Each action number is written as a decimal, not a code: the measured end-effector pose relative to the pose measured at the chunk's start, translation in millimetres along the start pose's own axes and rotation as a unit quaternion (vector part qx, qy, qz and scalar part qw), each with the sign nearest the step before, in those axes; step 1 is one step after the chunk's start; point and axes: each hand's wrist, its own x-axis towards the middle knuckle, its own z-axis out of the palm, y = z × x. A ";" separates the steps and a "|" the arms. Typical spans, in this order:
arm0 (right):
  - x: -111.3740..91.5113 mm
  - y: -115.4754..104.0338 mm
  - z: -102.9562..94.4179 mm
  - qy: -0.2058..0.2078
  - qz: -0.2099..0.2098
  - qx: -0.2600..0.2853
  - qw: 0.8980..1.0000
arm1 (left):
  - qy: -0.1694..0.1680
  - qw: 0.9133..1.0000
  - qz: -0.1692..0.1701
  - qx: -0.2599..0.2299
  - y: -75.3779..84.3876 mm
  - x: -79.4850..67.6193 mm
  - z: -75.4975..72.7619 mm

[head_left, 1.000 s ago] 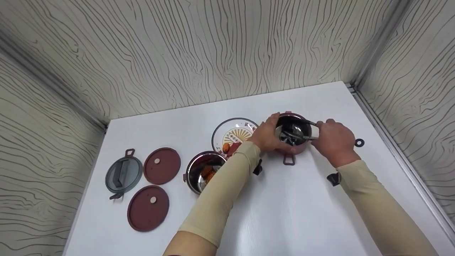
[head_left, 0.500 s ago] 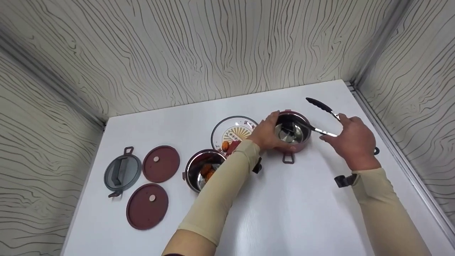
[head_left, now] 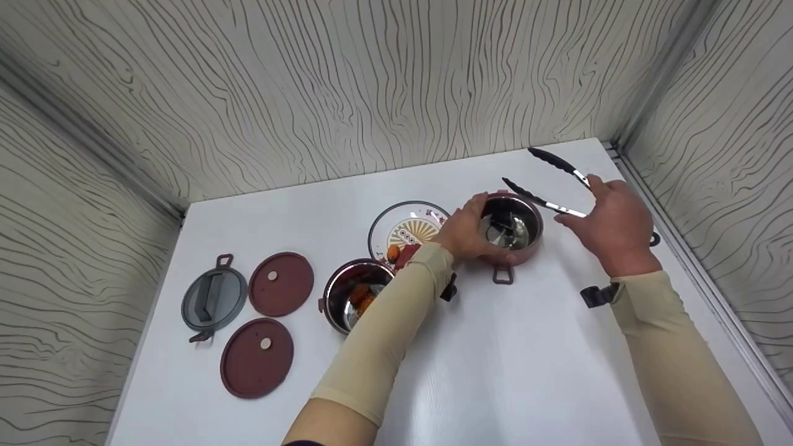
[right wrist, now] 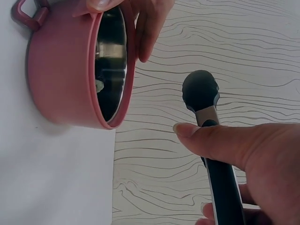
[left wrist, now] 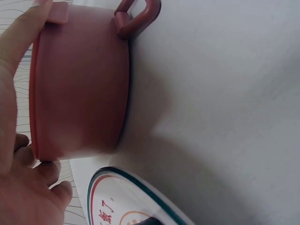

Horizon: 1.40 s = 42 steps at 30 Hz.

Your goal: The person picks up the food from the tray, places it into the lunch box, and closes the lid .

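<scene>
One pink pot (left wrist: 83, 86) is clasped by the left grip (head_left: 464, 236) — right grip (head_left: 616, 229) holds spread tongs (right wrist: 224, 187).

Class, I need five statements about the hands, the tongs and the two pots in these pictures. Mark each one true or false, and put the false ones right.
1. The right hand holds the tongs. True.
2. The two arms of the tongs are squeezed together. False: they are spread apart.
3. The left hand grips the pot on the right at its rim. True.
4. The pot on the right is lifted into the air. False: it stands on the table.
5. Orange pieces lie in the pot on the left, which the left forearm partly hides in the head view. True.
</scene>
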 end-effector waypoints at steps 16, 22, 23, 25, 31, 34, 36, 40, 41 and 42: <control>18.1 -7.6 23.4 -0.061 -0.007 0.013 0.998 | 0.020 0.999 -0.018 -0.037 -7.1 -17.3 -5.7; 28.5 -15.5 30.6 -0.064 -0.040 0.023 0.997 | 0.016 0.999 -0.030 -0.015 -14.5 -20.5 -8.1; 31.5 -17.5 31.1 -0.068 -0.050 0.023 0.996 | 0.016 1.000 -0.025 -0.004 -15.0 -21.0 -8.6; 39.8 -22.9 30.7 -0.084 -0.072 0.020 0.994 | 0.015 1.000 -0.014 0.020 -15.3 -21.7 -8.9; 72.2 -46.8 18.1 -0.159 -0.121 -0.038 0.979 | 0.010 0.998 0.015 0.064 -4.2 -18.2 1.7; 83.9 -60.8 11.6 -0.179 -0.136 -0.073 0.972 | 0.003 0.997 0.023 0.073 6.0 -14.6 9.6; 88.7 -68.3 9.0 -0.183 -0.145 -0.088 0.968 | -0.002 0.996 0.032 0.080 13.2 -12.8 14.3; 92.0 -76.4 6.5 -0.182 -0.158 -0.101 0.965 | -0.013 0.996 0.042 0.081 23.9 -12.6 22.0; 92.4 -76.8 6.0 -0.182 -0.160 -0.102 0.965 | -0.017 0.996 0.043 0.079 25.7 -13.2 23.1; 92.7 -76.8 5.1 -0.181 -0.163 -0.104 0.964 | -0.019 0.996 0.043 0.078 27.1 -13.7 24.0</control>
